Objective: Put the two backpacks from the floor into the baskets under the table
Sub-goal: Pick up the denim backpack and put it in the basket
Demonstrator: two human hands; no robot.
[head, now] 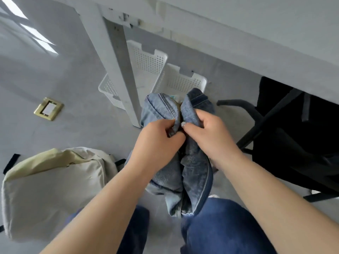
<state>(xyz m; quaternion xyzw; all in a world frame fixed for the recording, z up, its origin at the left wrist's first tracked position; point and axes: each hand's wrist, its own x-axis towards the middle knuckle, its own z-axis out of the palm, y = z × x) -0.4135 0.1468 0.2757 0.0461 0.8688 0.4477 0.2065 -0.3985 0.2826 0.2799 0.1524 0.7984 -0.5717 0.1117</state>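
The left hand [157, 138] is clenched on the top of a denim backpack [194, 165], pinching a fold of the blue cloth between thumb and fingers. The right hand [207, 132] grips the same bag just beside it, its fingers curled over the darker denim, so that the two hands almost touch at the middle seam. The bag is held up off the floor, folded lengthwise between the hands; its lower end hangs down in front of the person's knees, which are in blue trousers [225, 228].

The bag's upper end is just in front of the nearer white basket [183, 79], a perforated plastic one that stands under the table [256, 24]. A second white basket [146, 59] stands touching it on the left, partly hidden behind the grey table leg [117, 66].

A cream backpack [53, 189] lies on the grey floor [55, 79] at the left, near the left forearm. Farther left, a brass floor socket [48, 108] is set into the floor. A black chair [293, 136] stands at the right, under the table's edge.
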